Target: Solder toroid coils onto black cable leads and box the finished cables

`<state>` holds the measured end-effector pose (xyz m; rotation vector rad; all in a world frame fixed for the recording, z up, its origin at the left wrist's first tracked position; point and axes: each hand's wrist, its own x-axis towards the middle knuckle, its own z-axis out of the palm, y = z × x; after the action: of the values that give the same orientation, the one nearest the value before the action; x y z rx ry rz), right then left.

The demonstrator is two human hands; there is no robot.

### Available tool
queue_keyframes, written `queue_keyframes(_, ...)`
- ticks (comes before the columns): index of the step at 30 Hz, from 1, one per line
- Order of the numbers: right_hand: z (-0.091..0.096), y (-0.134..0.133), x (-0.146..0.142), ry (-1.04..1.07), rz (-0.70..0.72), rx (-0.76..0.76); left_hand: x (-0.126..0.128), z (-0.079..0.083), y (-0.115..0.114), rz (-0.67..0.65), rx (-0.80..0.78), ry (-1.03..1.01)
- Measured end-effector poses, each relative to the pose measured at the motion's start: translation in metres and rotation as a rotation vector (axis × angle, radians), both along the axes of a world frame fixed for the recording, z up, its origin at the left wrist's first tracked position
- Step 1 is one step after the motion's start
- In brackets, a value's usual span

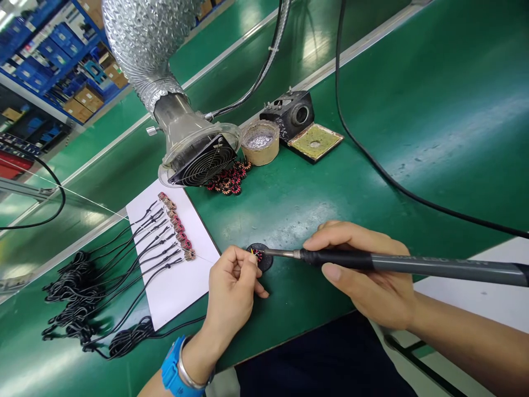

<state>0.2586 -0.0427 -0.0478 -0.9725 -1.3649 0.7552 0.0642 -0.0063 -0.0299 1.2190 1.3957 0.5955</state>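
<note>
Though slender, dark-grey soldering iron [397, 263]

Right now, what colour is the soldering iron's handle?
The handle is grey, with a black grip in front; the head view shows it.

This is an electronics workshop: a soldering iron [339, 258], a stand [289, 114] with a sponge [326, 140] and cables [76, 278] at a green bench [413, 171], a duct [144, 44] with a fan [206, 164] above, shelves [80, 59] of bins [61, 36] and boxes [88, 98] beyond.
</note>
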Motion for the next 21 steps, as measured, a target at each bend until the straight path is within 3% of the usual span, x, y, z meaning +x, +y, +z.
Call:
queue_keyframes(15,-0.004,0.008,0.004,-0.087,-0.156,0.052,-0.002,0.002,-0.001,0.008,-0.026,-0.024)
queue_keyframes(19,0.004,0.028,0.018,-0.205,-0.203,0.129,-0.007,-0.002,-0.001,-0.026,-0.032,-0.029)
queue_keyframes(21,0.008,0.047,0.027,-0.277,-0.291,0.221,-0.009,-0.004,-0.001,-0.04,-0.026,-0.03)
